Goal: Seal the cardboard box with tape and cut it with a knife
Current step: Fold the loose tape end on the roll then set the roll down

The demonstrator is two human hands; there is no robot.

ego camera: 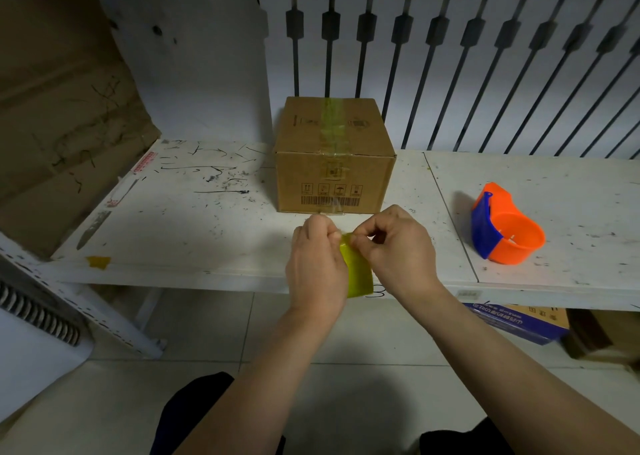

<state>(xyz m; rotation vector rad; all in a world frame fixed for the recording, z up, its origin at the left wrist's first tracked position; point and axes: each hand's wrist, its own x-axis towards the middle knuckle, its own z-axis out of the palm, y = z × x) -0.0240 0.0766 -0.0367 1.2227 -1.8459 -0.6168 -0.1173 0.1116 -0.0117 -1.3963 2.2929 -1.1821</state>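
Note:
A closed cardboard box [334,163] stands on the white table [194,212], with a strip of yellowish tape running over its top seam and down its front face. In front of the box, over the table's front edge, my left hand [317,264] holds a yellow-green roll of tape [356,271]. My right hand [398,246] pinches the roll's top edge with thumb and forefinger. A knife [92,228] lies flat at the table's left end, far from both hands.
An orange and blue tape dispenser [502,227] sits on the right part of the table. A big cardboard sheet [59,108] leans at the left. A blue box [516,321] lies under the table. A black metal railing [485,56] stands behind.

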